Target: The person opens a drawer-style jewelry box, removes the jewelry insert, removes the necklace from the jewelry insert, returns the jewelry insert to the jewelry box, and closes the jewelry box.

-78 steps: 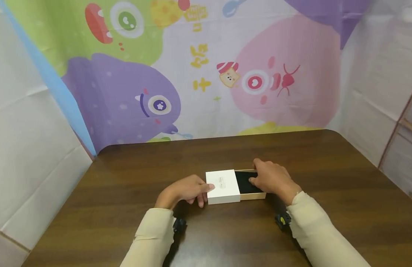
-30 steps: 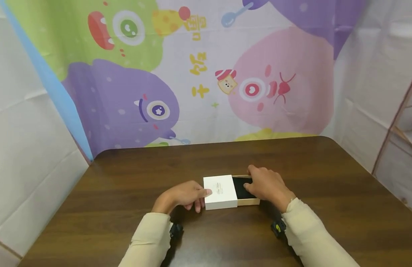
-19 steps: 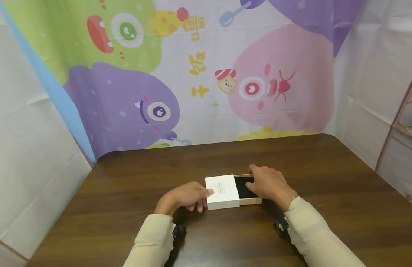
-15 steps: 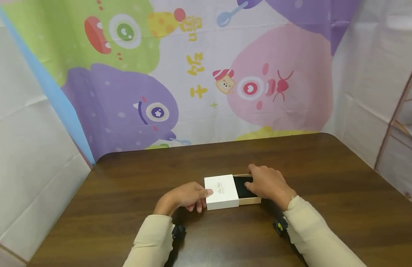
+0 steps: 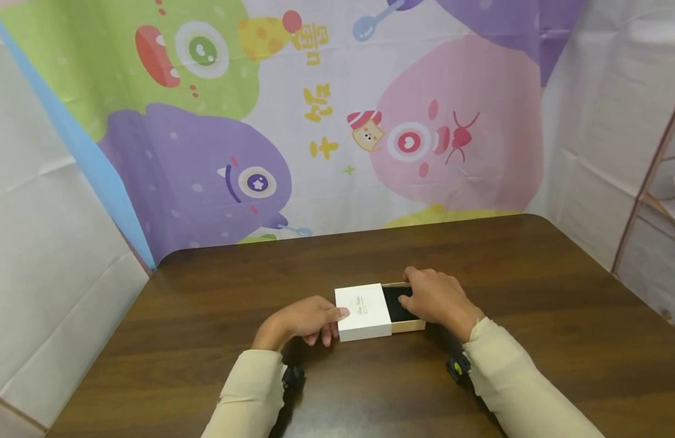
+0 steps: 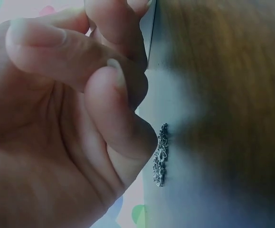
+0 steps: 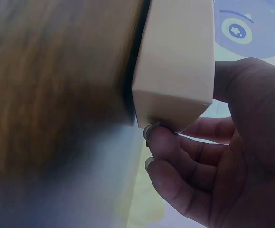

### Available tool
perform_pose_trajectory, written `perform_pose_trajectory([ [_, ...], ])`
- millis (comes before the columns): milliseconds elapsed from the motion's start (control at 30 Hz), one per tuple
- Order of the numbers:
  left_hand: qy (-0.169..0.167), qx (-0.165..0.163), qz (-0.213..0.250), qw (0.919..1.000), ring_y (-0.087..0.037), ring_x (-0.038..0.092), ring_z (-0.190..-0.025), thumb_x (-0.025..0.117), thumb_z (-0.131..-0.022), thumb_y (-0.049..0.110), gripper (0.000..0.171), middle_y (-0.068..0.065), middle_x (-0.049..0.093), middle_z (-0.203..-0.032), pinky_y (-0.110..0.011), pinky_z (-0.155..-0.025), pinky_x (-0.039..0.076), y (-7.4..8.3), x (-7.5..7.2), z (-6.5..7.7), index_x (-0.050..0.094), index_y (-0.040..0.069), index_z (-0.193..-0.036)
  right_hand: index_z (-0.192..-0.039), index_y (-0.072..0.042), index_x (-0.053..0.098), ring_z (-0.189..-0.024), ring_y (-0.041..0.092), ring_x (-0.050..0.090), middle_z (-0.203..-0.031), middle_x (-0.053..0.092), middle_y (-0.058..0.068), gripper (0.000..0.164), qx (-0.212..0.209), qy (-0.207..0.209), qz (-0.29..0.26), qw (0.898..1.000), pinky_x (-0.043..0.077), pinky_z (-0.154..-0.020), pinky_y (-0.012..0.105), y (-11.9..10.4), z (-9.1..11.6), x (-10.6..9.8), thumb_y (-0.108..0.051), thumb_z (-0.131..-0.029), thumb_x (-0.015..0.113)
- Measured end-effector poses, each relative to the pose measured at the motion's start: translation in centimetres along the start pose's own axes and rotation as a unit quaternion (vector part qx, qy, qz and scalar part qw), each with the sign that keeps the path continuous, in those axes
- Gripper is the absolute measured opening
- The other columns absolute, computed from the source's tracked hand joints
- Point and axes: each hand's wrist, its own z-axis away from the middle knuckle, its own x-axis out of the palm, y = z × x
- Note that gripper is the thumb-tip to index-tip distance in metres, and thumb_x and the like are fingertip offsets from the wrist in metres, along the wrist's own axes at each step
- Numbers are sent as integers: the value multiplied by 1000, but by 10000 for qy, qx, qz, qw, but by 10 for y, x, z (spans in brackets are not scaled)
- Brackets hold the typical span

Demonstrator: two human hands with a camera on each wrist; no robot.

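A small white box sleeve with fine print on top lies on the table. Out of its right end sticks a tan drawer with a black lining. My left hand grips the sleeve's left end, thumb on top and fingers curled below. At the other end my right hand holds the drawer, its thumb over the black lining. In the right wrist view, fingertips sit against the drawer's outer end. A dark silvery chain lies beyond my left fingers in the left wrist view; the head view does not show it.
The brown wooden table stretches to a cartoon-printed cloth hanging at its far edge. Pale cloth walls stand on both sides. Each wrist carries a small black camera.
The drawer has slid slightly further left into the sleeve, so less of the tan side and black lining shows. Both hands keep their holds, and the head view has tilted a little.
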Motion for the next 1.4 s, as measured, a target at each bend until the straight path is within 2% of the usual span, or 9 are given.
perform_pose_trajectory([
  [500, 39, -9, 7, 10000, -10, 42, -46, 50, -106, 37, 49, -3, 58, -59, -22, -44, 37, -1, 1, -1, 70, 2, -77, -125, -5, 64, -95, 29, 67, -115, 69, 12, 44, -27, 21, 13, 10000, 53, -73, 50, -1, 0, 0, -31, -91, 72],
  [800, 74, 2, 7, 10000, -10, 42, -46, 51, -105, 37, 49, -2, 58, -58, -22, -44, 36, 0, 3, -3, 69, 3, -76, -126, -7, 65, -95, 30, 67, -118, 69, 11, 43, -5, 25, 53, 10000, 53, -67, 47, -1, 0, 1, -32, -91, 72],
  [1200, 97, 16, -114, 9999, -10, 41, -45, 51, -106, 37, 48, -3, 58, -58, -22, -45, 37, 1, 1, -1, 70, 3, -77, -127, -6, 65, -97, 30, 67, -120, 69, 11, 44, -40, 62, 2, 10000, 53, -69, 46, -3, -1, 1, -32, -93, 70],
  [1400, 89, 45, -107, 9999, -10, 41, -45, 51, -106, 37, 48, -3, 59, -59, -22, -45, 37, -2, 0, -2, 70, 3, -77, -126, -5, 66, -89, 26, 66, -117, 69, 11, 40, -101, 97, 25, 9999, 52, -63, 42, -5, 0, 2, -30, -95, 66],
])
